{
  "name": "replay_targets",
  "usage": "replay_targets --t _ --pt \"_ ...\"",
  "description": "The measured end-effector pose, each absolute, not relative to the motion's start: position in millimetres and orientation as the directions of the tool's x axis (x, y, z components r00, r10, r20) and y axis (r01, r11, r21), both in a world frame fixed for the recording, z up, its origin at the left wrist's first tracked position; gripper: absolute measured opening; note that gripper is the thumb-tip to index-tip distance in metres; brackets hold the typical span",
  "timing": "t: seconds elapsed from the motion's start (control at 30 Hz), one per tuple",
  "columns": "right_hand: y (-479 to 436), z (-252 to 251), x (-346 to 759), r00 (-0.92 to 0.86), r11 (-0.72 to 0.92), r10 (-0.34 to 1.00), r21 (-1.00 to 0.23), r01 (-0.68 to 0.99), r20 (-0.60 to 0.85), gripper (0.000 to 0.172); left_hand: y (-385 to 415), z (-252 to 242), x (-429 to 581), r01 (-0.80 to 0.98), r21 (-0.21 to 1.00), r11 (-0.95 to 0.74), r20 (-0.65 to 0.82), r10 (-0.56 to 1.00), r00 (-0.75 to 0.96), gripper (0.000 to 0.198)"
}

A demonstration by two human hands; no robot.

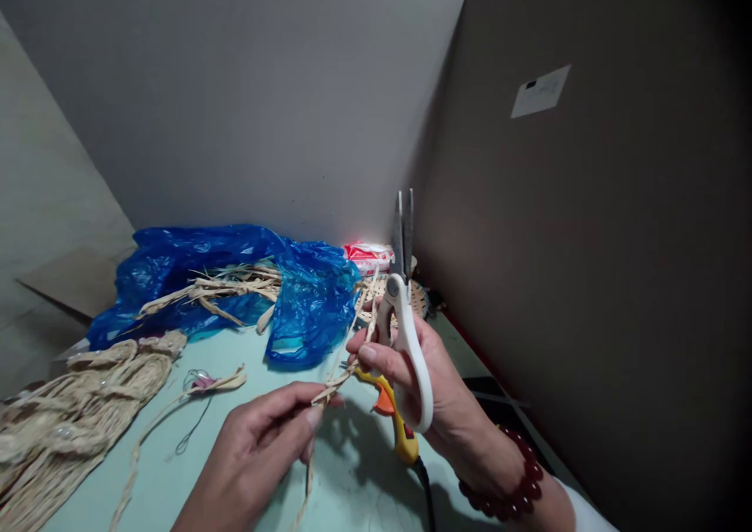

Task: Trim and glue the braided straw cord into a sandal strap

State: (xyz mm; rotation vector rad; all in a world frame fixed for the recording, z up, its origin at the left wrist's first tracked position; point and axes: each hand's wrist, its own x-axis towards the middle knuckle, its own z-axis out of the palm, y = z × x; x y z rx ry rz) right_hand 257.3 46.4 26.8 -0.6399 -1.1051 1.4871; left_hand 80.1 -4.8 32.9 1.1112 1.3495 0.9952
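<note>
Between both hands runs a thin twisted strand of dried plant fibre (341, 379). My left hand (258, 446) pinches its lower part between thumb and fingers, and a loose tail hangs below. My right hand (428, 375) grips the strand further up with thumb and fingertips. White-handled scissors (418, 360) also sit in my right hand, their blades slightly apart and pointing up. Under the hands lies a yellow glue gun (404, 438) with an orange trigger and a black cord.
A blue plastic bag (311, 305) holding dried fibre strips (235, 287) lies at the back. Bundled braided cords (88, 414) fill the left side. Near them are a loose cord (138, 446) and thin wire. A red-white packet (370, 256) and a woven basket (418, 298) stand behind my right hand.
</note>
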Motion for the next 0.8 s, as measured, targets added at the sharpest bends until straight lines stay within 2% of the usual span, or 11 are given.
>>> replay_targets --t 0.17,0.37,0.6,0.7,0.8 --pt "57.0 17.6 256.1 -0.218 0.041 0.964 -0.897 -0.44 0.15 0.04 -5.5 32.3 77.2 0.137 0.977 0.162 -0.163 0.987 -0.001 0.032" --pt "68.6 0.5 252.9 -0.254 0.016 0.959 -0.915 -0.403 0.129 0.04 1.9 28.3 74.7 0.081 0.975 0.207 -0.211 0.976 0.055 0.033" --pt "64.4 13.6 258.6 -0.237 0.018 0.967 -0.95 -0.311 0.096 0.037 1.3 30.7 75.7 0.04 0.986 0.164 -0.161 0.985 -0.066 0.04" --pt "60.9 21.7 267.3 -0.297 0.032 0.949 -0.971 -0.236 0.104 0.035 4.2 33.0 73.5 0.016 0.993 0.116 -0.113 0.985 -0.134 0.036" --pt "57.2 25.3 279.9 -0.463 -0.022 0.884 -0.983 -0.182 0.066 0.04 10.6 35.4 66.3 -0.02 0.998 0.058 -0.06 0.979 -0.197 0.035"
